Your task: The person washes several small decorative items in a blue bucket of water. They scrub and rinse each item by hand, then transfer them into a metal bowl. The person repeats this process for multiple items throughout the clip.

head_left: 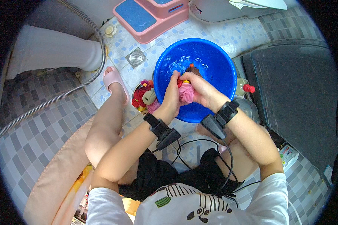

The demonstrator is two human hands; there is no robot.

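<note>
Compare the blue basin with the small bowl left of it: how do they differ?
The blue basin is far larger than the small bowl. The basin is bright blue plastic; the bowl looks metallic. The basin holds water, with the left hand and right hand working a pink cloth over it; the bowl is heaped with colourful cloth pieces, untouched. Both are round and sit on the tiled floor.

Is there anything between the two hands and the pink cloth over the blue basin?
Nothing visible. The left hand and the right hand both already grip the pink cloth directly, above the near side of the blue basin. The other cloths lie in a separate bowl, left of the basin.
</note>
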